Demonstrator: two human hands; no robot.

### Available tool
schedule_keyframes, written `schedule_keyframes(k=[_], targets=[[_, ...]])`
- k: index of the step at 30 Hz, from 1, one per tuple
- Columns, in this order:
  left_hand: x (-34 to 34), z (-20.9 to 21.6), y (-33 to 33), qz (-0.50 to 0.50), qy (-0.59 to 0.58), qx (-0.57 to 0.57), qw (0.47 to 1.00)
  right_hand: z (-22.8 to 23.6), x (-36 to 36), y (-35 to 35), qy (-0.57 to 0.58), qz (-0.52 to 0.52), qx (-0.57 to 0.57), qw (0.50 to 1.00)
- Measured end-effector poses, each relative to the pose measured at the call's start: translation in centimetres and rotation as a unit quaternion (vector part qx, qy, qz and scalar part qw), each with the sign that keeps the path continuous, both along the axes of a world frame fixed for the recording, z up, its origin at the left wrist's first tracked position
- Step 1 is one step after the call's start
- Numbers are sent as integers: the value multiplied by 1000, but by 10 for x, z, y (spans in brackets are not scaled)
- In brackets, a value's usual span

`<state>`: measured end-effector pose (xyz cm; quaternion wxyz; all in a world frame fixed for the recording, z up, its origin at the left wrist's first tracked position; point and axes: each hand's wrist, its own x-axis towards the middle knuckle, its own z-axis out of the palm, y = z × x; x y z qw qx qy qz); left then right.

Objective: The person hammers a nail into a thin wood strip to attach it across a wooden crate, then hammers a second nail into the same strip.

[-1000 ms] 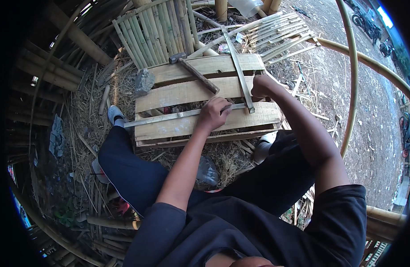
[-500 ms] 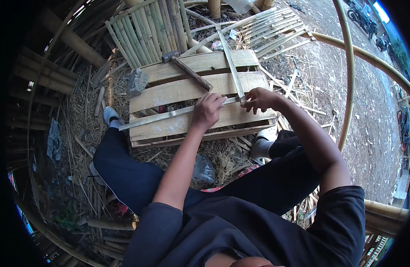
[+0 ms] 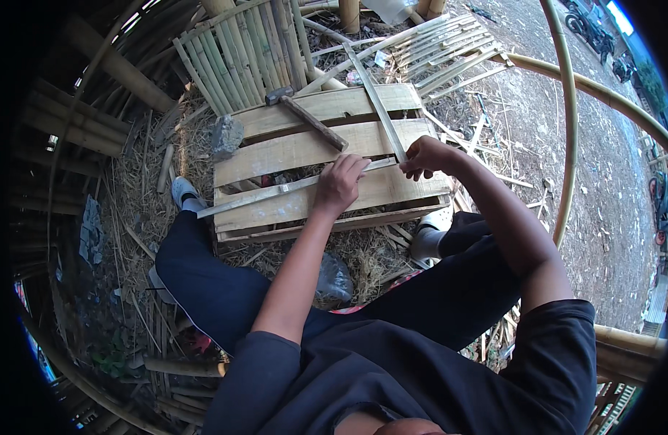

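My left hand [image 3: 339,183] is closed around a long bamboo strip [image 3: 265,194] that lies slantwise over a low slatted wooden bench [image 3: 276,150]. With its fingers pinched, my right hand [image 3: 426,156] grips the near end of a second bamboo strip [image 3: 381,109], which runs away over the bench's far edge. That end sits close by the first strip's right end, and my fingers partly cover the spot. Beyond my left hand rests a hammer [image 3: 316,125] with a wooden handle and a dark metal head.
A grey stone block [image 3: 227,136] sits at the bench's left end. Bamboo slat panels stand [image 3: 236,61] and lie [image 3: 450,51] beyond it. Shavings and offcuts litter the ground around my feet. A curved bamboo pole [image 3: 569,123] rises on the right.
My right hand has moved slightly right, and its fingers have closed on the second strip's near end. That strip's far end has swung a little left. My left hand stays nearly in place.
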<state>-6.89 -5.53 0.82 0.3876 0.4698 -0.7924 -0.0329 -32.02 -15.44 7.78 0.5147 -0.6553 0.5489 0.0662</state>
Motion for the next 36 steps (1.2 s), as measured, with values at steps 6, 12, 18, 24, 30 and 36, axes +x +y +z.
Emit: schedule_keyframes(k=[6,12,18,24,30,36], targets=[[-4,1,0,-1,-18,-19,1000,-18,0,9,2,70,4,998],[-1,2,2,-3,-5,7,1000,-25,12,21,-78,25,13,997],[-3,3,-4,-5,16,27,999,-28,12,19,-24,-9,-65,998],[-2,1,-5,15,-35,4,999,-28,13,23,-2,-64,-114,991],[-4,-3,-6,14,-8,44,999,-37,12,24,25,-18,-241,970],[-3,-2,-8,1,27,54,998,-36,13,27,27,-38,-218,975]])
